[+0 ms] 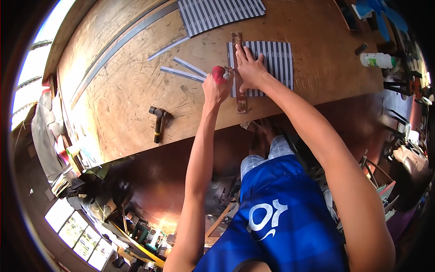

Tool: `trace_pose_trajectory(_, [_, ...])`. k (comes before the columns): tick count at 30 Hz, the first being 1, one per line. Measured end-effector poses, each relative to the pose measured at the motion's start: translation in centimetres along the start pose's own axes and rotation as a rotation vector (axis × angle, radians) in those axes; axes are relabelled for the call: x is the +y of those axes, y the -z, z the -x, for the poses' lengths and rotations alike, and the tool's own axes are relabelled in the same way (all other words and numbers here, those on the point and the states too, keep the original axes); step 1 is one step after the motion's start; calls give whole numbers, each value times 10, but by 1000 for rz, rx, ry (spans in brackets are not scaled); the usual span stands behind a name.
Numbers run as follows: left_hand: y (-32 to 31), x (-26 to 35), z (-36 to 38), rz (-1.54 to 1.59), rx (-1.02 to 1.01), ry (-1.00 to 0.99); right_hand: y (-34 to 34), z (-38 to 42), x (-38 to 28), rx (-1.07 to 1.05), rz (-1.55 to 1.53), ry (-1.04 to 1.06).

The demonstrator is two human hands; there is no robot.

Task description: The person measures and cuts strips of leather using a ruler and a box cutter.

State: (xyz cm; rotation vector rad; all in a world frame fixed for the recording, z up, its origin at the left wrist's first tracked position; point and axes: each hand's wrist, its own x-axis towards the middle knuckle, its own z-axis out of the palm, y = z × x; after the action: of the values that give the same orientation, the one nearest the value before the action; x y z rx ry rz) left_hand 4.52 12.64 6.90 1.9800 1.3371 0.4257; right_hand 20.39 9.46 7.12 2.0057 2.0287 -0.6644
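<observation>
Striped sheet [284, 68]: lay flat on the counter [326, 68], partly beneath the right fingers [240, 53], with dark and pale bands running roughly parallel to the brown bar [241, 107]. Found the brown bar across the sheet near its left side, with both ends past the sheet's edges. Noted the right fingers spread apart, palm down, over bar and sheet, clamped on nothing. Saw the left fingers [209, 82] closed around a red object [219, 75] with a greyish part, just beside the bar; could not tell its exact kind.

Recorded three loose strips [182, 75] to the left of and beyond the left fingers, two of them with near ends close to that hand. Located a hammer [158, 124] on its side, nearer the body than the left fingers and well to their left. Logged more striped sheets [217, 17] beyond both sets of fingers, and a long metal strip [121, 45] far to the left of the left fingers. Spotted a white bottle [378, 60] lying well to the right of the right fingers, near the counter's edge.
</observation>
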Motion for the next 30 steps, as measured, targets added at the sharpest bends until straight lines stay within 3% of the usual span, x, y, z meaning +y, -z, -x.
trace_pose_trajectory(20, [8,-9,114,-20,-16,8,-3,-5,0,-37,78,-21])
trace_pose_trajectory(22, [8,-17,116,277,70,161,-2,-3,2,-35,69,-11])
trace_pose_trajectory(24, [23,-26,113,283,86,237,-3,-3,2,-42,36,-5])
trace_pose_trajectory(26, [42,-51,111,-99,257,-33,-2,-3,2,-44,42,-7])
trace_pose_trajectory(29, [58,-108,106,-541,282,-33,1,-2,1,-57,30,-19])
trace_pose_trajectory(30, [58,-133,102,-738,335,-119,1,-2,2,-53,23,-17])
